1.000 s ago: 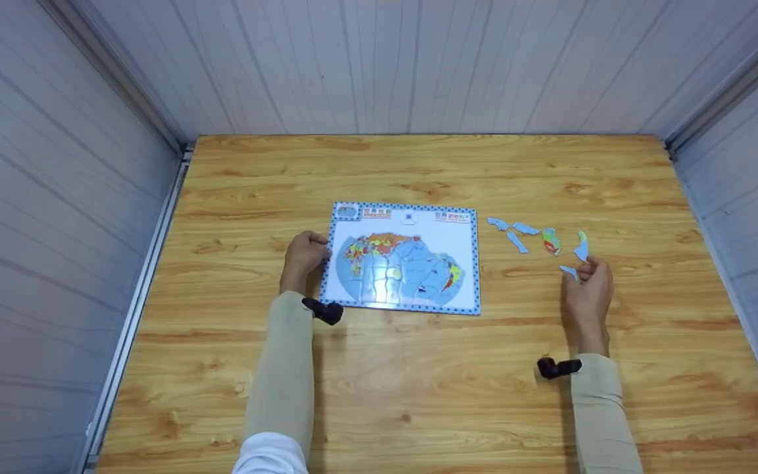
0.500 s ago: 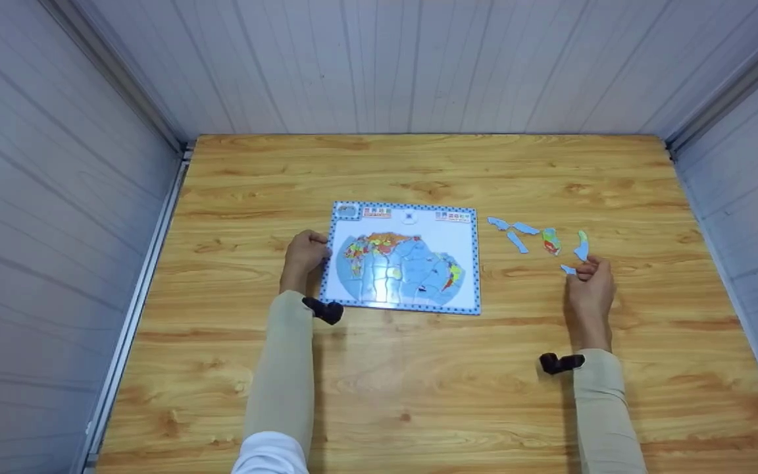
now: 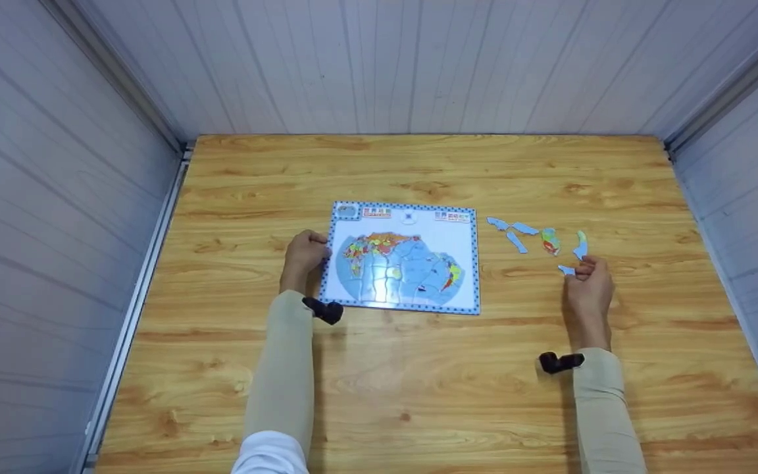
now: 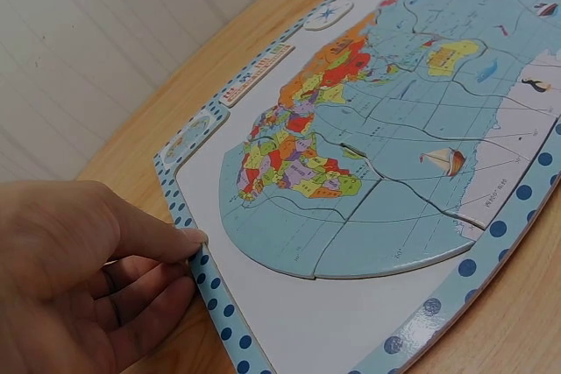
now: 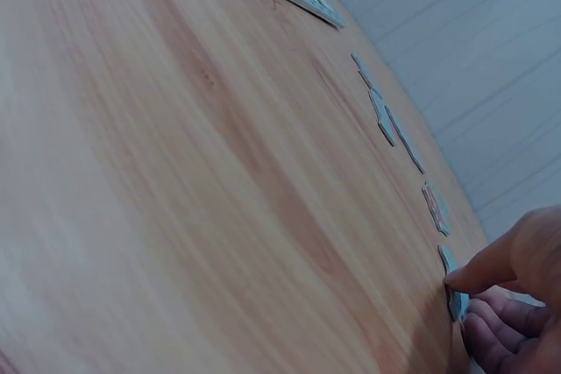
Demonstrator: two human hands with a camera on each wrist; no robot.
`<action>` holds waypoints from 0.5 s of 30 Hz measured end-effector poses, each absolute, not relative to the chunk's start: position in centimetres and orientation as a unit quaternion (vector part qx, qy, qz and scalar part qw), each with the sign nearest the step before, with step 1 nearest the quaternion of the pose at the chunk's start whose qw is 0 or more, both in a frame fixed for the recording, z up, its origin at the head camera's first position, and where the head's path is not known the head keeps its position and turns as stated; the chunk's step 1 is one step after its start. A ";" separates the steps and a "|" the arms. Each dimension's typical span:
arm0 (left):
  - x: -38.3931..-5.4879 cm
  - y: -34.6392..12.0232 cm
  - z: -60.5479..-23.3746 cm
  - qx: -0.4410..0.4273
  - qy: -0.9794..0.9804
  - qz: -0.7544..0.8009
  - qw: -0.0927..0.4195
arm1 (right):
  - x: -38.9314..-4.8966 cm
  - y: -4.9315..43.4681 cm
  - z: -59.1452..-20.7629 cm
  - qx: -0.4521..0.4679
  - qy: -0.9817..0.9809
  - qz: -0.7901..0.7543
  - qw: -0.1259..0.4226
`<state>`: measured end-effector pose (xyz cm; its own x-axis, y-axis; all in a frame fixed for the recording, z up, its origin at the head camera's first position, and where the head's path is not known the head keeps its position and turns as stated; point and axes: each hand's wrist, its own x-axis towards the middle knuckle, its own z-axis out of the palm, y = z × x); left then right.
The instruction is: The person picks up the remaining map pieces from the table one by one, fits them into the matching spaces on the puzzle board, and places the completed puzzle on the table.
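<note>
My left hand (image 3: 305, 255) holds the left border of a world-map jigsaw board (image 3: 405, 227); in the left wrist view its thumb (image 4: 188, 241) lies on the dotted border, with the other fingers curled at the board's side. Joined blue and coloured pieces cover part of the map oval, and white backing shows between its two sides. Well to the right of the board, my right hand (image 3: 591, 289) pinches a small blue puzzle piece (image 3: 566, 270) between thumb and fingers. In the right wrist view the fingers hide part of this piece (image 5: 454, 282).
Several loose pieces lie right of the board: a blue one (image 3: 497, 223), a narrow one (image 3: 517, 242), a red-and-green one (image 3: 550, 241) and a curved blue-green one (image 3: 581, 245) just beyond my right fingers. Panelled walls (image 3: 379, 66) enclose the wooden table (image 3: 405, 382) on three sides.
My right hand has shifted slightly away from my body, and the pinched piece has turned a little. The left hand and the board have stayed in place.
</note>
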<state>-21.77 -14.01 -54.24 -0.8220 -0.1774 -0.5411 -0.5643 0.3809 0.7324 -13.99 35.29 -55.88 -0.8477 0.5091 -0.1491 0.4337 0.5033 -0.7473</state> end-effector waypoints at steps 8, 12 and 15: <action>-21.8 -14.1 -54.3 -0.221 0.814 0.504 0.188 | -13.9 35.2 -56.2 -0.251 -0.878 0.402 0.064; -21.8 -14.1 -54.3 -0.223 0.812 0.505 0.186 | -13.9 35.2 -56.2 -0.246 -0.879 0.404 0.069; -21.9 -14.1 -54.2 -0.225 0.813 0.504 0.187 | -13.8 35.2 -56.2 -0.245 -0.877 0.407 0.065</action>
